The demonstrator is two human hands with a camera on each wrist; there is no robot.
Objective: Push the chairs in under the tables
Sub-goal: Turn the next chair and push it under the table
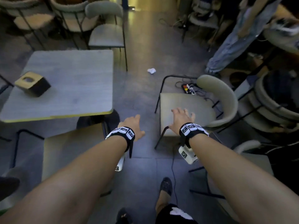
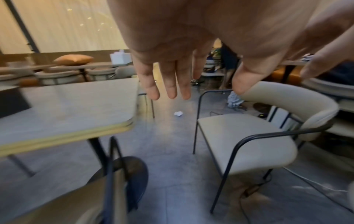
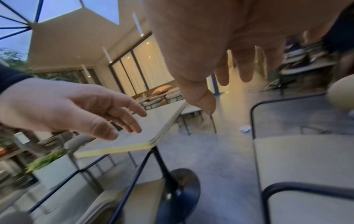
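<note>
Both hands are open and hold nothing. The beige cushioned armchair with a thin black metal frame [image 1: 186,109] stands right of the grey square table [image 1: 68,81], well apart; the right hand [image 1: 182,118] hovers over its seat (the nearer hand), while the left hand [image 1: 131,125] hangs above the floor between them.

The beige chair [image 1: 186,109] has a black frame, the grey table [image 1: 72,81] a yellow edge.

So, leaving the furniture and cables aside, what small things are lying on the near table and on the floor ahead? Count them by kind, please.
Wooden box, on the table: 1
Crumpled paper, on the floor: 1
Power strip, on the floor: 1
Total: 3
</note>
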